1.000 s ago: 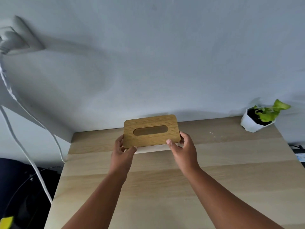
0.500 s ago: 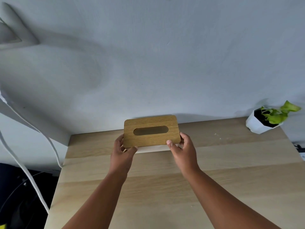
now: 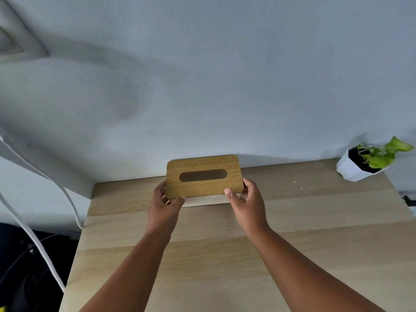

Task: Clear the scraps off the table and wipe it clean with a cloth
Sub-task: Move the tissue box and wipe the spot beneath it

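Both hands hold a tissue box (image 3: 204,176) at the far edge of the desk (image 3: 315,233), close to the wall (image 3: 225,75). The left hand (image 3: 163,206) curls its fingers round the box's 9 o'clock end, thumb at the near corner; the right hand (image 3: 246,202) grips the 3 o'clock end, thumb on the wooden lid. The fingers behind the box are hidden, and only a strip of the box's pale body shows beneath the lid. The oval slot is dark; whether tissues lie inside cannot be told.

Toward 2 o'clock from the box, a few pale scraps (image 3: 300,186) dot the desk, too small to identify. Beyond them, at the desk's far right corner, stands a potted plant (image 3: 364,164), its leaves blurred. White cables (image 3: 33,239) hang past the desk's 9 o'clock side, cut off by the frame. A dark object (image 3: 407,198) at the right edge is mostly out of view.
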Available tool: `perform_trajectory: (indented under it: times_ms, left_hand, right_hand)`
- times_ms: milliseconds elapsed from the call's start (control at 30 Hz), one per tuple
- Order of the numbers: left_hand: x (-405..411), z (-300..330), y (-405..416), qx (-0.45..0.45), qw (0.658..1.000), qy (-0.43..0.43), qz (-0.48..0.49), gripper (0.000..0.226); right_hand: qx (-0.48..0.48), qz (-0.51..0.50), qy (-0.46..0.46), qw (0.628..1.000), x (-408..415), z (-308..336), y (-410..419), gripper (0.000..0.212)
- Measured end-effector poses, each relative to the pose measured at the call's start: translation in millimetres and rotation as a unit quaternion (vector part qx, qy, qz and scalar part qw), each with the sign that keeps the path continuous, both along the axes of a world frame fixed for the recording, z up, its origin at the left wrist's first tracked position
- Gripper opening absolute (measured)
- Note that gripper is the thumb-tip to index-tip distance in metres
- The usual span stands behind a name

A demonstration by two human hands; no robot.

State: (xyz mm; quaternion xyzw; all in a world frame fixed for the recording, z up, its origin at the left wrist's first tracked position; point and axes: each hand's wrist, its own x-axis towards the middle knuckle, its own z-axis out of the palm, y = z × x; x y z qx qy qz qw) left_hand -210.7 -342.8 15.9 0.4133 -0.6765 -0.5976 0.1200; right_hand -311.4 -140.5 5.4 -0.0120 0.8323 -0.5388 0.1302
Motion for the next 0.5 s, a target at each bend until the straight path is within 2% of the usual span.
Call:
perform_trajectory:
  times_ms: [300, 500]
  left_hand:
    - [-1.7, -3.0, -0.4, -0.029, 0.999, -0.023, 0.007, 0.056]
    - [-1.1, 0.2, -0.1, -0.051, 0.999, -0.01, 0.009, 0.064]
  right_hand:
    - [0.023, 0.026, -0.01, 0.999, -4.6, 2.3, -1.0, 0.076]
    - [0.029, 0.034, -0.006, 0.999, -5.4, 8.1, 3.5, 0.077]
